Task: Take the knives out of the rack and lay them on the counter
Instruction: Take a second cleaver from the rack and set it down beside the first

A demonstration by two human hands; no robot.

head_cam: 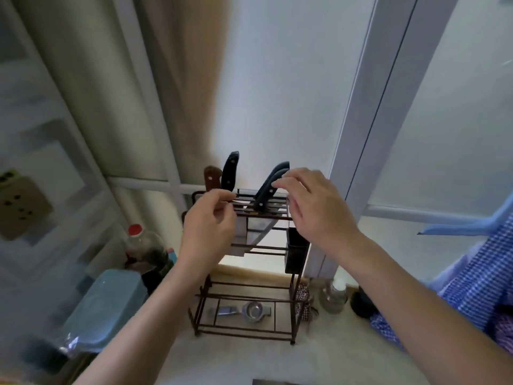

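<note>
A dark brown wire rack [244,298] stands on the pale counter [319,354] against the wall. Its top slots hold several knives: a brown-handled one [211,177] at the left, an upright black-handled one [229,170] beside it, and two leaning dark-handled ones [268,187] on the right. My left hand [206,226] hovers at the rack's top left, fingers loosely curled near the bars, holding nothing. My right hand [311,201] is spread, its fingertips touching the leaning dark handles without closing on them. The blades hang partly hidden behind my left hand.
A black holder [296,251] hangs on the rack's right side. A metal strainer [251,311] lies on the bottom shelf. A red-capped bottle [144,245] and a blue tub [105,304] stand left; a small jar [334,295] and blue checked cloth [472,273] lie right.
</note>
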